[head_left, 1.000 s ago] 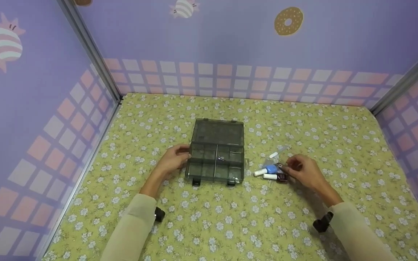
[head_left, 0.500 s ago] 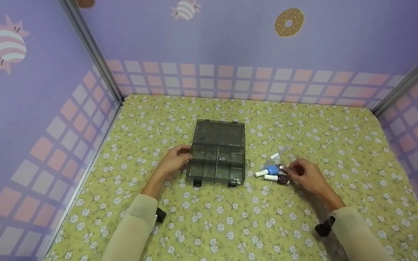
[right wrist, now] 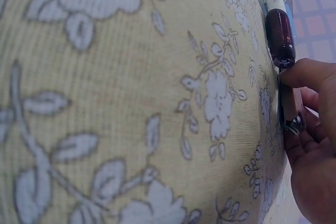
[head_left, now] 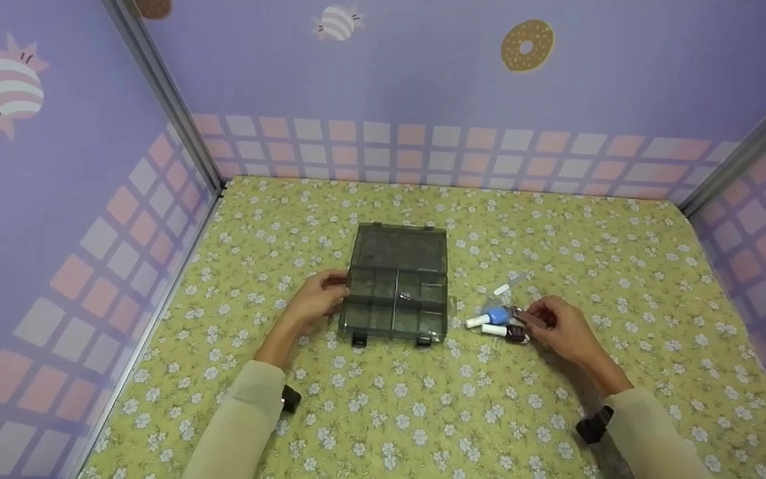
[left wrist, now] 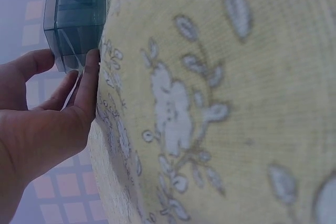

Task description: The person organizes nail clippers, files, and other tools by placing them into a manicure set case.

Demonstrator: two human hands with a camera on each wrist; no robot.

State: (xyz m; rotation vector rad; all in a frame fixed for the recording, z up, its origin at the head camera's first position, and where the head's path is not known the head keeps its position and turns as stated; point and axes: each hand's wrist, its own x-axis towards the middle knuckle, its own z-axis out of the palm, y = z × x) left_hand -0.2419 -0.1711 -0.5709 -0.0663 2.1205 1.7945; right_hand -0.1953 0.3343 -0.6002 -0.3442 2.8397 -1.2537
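A dark translucent compartment box (head_left: 393, 303) stands in the middle of the table with its lid (head_left: 401, 247) tipped back. My left hand (head_left: 316, 297) holds its left side, thumb and fingers at the wall; in the left wrist view the fingertips meet the box's corner (left wrist: 76, 35). To the right, my right hand (head_left: 564, 326) pinches a nail clipper (head_left: 530, 319) between thumb and fingers, low over the cloth; its metal end (right wrist: 294, 124) shows in the right wrist view. Just beside it lie a dark red nail polish bottle (head_left: 514, 333) and a blue one (head_left: 497, 315), both white-capped.
A slim white-ended stick (head_left: 503, 289) lies behind the polish bottles, with a small clear plastic piece (head_left: 492, 303) near it. The flowered cloth (head_left: 389, 412) covers the table. Patterned panels (head_left: 383, 86) stand at the back and both sides.
My right hand has drawn the nail clipper slightly right and towards me, away from the polish bottles. My left hand has stayed at the box.
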